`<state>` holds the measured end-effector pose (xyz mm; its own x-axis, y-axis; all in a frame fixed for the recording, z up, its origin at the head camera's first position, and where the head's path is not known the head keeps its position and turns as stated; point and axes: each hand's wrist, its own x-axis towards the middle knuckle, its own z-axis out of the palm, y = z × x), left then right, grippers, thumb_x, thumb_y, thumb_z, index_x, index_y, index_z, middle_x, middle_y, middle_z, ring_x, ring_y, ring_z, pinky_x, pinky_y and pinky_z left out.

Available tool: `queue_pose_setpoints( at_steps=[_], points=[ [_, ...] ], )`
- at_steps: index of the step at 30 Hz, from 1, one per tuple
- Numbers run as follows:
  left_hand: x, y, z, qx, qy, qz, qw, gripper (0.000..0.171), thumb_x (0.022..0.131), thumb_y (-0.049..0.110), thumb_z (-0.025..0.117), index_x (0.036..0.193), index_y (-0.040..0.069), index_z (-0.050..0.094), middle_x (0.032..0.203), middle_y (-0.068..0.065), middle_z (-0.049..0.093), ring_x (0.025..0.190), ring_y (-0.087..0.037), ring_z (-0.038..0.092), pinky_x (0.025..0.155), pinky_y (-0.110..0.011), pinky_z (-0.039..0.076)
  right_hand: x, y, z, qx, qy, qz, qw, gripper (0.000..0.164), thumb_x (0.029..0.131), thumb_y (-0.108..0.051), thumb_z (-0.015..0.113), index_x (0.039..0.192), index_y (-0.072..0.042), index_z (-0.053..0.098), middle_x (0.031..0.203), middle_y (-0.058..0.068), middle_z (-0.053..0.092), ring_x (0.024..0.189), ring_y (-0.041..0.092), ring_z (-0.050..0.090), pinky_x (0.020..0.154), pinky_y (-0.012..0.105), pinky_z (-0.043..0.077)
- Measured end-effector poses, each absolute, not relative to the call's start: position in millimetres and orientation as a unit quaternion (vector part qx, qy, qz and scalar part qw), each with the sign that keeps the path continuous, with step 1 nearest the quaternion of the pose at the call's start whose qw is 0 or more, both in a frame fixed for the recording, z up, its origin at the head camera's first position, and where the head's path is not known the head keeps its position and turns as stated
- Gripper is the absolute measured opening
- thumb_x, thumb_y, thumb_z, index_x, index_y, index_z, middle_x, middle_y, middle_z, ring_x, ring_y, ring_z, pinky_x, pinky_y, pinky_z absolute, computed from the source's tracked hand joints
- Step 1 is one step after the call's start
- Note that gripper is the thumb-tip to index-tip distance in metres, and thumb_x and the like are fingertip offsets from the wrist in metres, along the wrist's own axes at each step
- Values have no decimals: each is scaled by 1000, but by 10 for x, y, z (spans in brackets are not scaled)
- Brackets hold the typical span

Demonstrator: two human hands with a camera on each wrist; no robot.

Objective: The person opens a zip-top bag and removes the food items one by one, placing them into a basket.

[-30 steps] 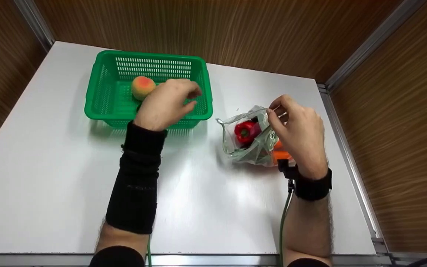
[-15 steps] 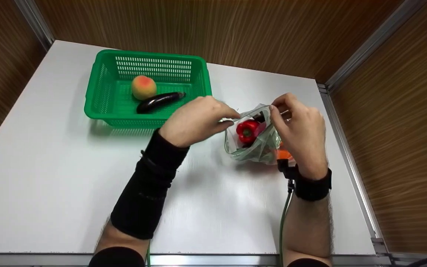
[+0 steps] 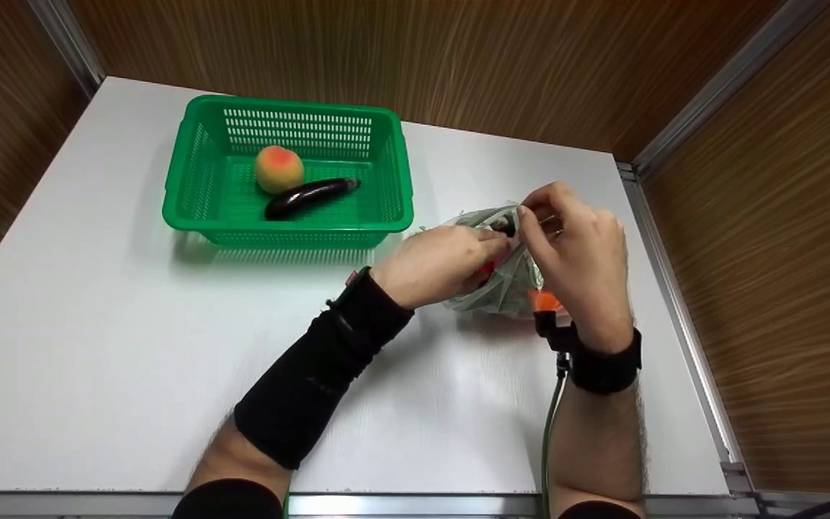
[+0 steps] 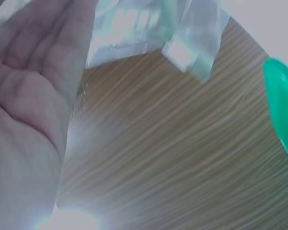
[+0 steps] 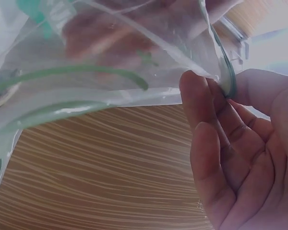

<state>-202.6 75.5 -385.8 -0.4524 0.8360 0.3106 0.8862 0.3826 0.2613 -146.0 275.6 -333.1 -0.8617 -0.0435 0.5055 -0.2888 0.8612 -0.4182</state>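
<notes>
My right hand [image 3: 577,249] pinches the rim of a clear plastic bag [image 3: 491,299] with green edging, between thumb and fingers. Through the bag's mouth reaches my left hand [image 3: 444,263], its fingertips inside. A red bell pepper [image 3: 488,268] shows partly beside those fingers, mostly hidden by the hand. Behind it lies a dark item [image 3: 505,225], and something orange [image 3: 546,301] shows at the bag's right end. In the left wrist view the left palm [image 4: 33,115] is seen with long, straightened fingers, their tips out of frame. The right wrist view shows the left hand blurred through the bag film [image 5: 62,110].
A green plastic basket [image 3: 285,225] stands at the back left of the white table [image 3: 134,360]. Inside lie a peach [image 3: 279,169] and an eggplant [image 3: 311,197]. Wood-grain panels [image 3: 415,58] wall the table at the back and sides. A green cable [image 3: 550,425] runs along the right forearm.
My left hand has moved from over the basket rightward to the bag's rim, then into its mouth, uncovering the eggplant and covering much of the pepper. The right hand keeps its pinch almost in place.
</notes>
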Motion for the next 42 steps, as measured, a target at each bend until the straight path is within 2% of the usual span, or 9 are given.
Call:
queue_pose_setpoints(
  at_steps=[4, 7, 11, 17, 24, 29, 33, 37, 42],
  points=[
    [-2036, 822, -3933, -521, -827, -192, 91, 45, 110, 7, 74, 155, 6, 71, 160, -14, 74, 140, -31, 78, 116, -42, 66, -1426, 2733, -3316, 107, -928, 261, 245, 11, 110, -12, 77, 110, -2, 81, 97, 14, 89, 86, 30, 89, 77, -3, 46],
    [-2041, 848, -3970, -514, -832, -184, 93, 55, 110, 9, 74, 164, 3, 65, 170, -17, 67, 151, -32, 72, 126, -43, 61, -1394, 2708, -3300, 120, -927, 265, 239, 11, 110, -11, 78, 111, -1, 81, 98, 15, 89, 86, 29, 88, 76, -3, 48],
    [-2040, 873, -4026, -507, -840, -166, 97, 58, 108, 10, 76, 164, 5, 64, 169, -15, 68, 147, -31, 75, 122, -42, 64, -1342, 2675, -3283, 133, -925, 273, 228, 11, 110, -11, 78, 112, 0, 81, 98, 15, 89, 87, 27, 88, 76, -2, 49],
    [-2035, 910, -4127, -499, -845, -124, 144, 43, 107, 10, 73, 150, 10, 74, 143, -9, 78, 119, -28, 84, 97, -42, 73, -1265, 2649, -3258, 159, -920, 278, 226, 12, 111, -12, 79, 112, 0, 81, 96, 12, 89, 84, 21, 85, 75, 0, 52],
    [-2048, 925, -4202, -488, -856, -99, 139, 45, 105, 14, 75, 151, 18, 76, 141, -4, 80, 111, -28, 85, 83, -44, 74, -1256, 2635, -3260, 167, -919, 281, 222, 10, 111, -11, 79, 111, -2, 80, 94, 8, 89, 83, 17, 84, 75, 2, 53],
    [-2039, 925, -4260, -479, -861, -59, 159, 35, 106, 21, 78, 141, 21, 79, 127, 0, 85, 97, -24, 86, 72, -41, 72, -1260, 2625, -3263, 173, -920, 279, 212, 9, 111, -12, 80, 111, -3, 80, 93, 6, 88, 82, 13, 82, 74, 3, 54],
    [-2019, 923, -4284, -473, -869, -45, 140, 39, 113, 25, 70, 151, 17, 77, 139, 0, 83, 111, -24, 84, 80, -41, 72, -1269, 2622, -3277, 173, -922, 275, 210, 10, 112, -13, 79, 112, -4, 81, 93, 3, 88, 82, 12, 81, 75, 3, 53],
    [-2005, 920, -4271, -464, -879, -54, 89, 47, 117, 28, 65, 160, 10, 70, 153, -1, 78, 130, -26, 78, 96, -43, 71, -1274, 2618, -3277, 172, -924, 271, 206, 11, 112, -15, 79, 112, -4, 81, 95, 3, 89, 84, 12, 82, 76, 3, 53],
    [-2021, 934, -4255, -456, -887, -55, 45, 48, 119, 26, 63, 165, 13, 67, 159, -2, 75, 131, -30, 77, 98, -47, 72, -1280, 2614, -3282, 168, -927, 269, 200, 11, 112, -15, 79, 112, -4, 81, 95, 3, 89, 84, 12, 82, 76, 3, 53]
  ],
)
